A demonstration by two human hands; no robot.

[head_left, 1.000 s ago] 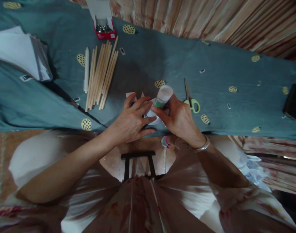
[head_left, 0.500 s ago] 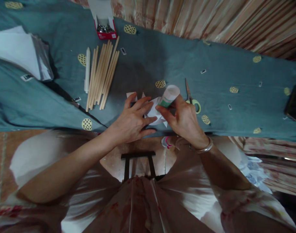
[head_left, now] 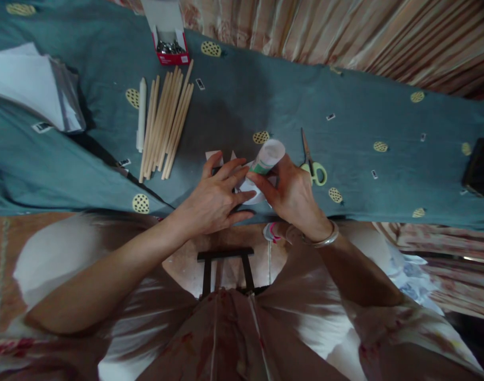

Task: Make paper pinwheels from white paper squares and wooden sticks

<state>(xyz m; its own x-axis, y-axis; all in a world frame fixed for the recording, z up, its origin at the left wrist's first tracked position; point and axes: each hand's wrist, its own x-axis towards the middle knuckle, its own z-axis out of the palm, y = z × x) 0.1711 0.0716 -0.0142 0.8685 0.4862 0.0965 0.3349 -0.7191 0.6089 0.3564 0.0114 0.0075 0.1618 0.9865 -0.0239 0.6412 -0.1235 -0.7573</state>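
Note:
My right hand [head_left: 293,193] grips a glue stick [head_left: 267,157], white with a green band, its lower end pressed down on a white paper piece [head_left: 250,188] that lies on the teal cloth [head_left: 245,100]. My left hand [head_left: 216,198] lies flat with fingers spread, holding the same paper down from the left. Small white paper corners [head_left: 215,155] stick out beyond my left fingertips. A metal bangle [head_left: 323,241] circles my right wrist.
Green-handled scissors [head_left: 311,161] lie just right of my right hand. A bundle of wooden sticks [head_left: 166,124] with a white stick [head_left: 141,114] lies to the upper left. A red box of metal clips [head_left: 169,45], white sheets [head_left: 31,90] and a dark phone [head_left: 478,166] are further off.
My right hand with the glue stick slid a little to the right over the paper, then came back left. My left hand stayed put.

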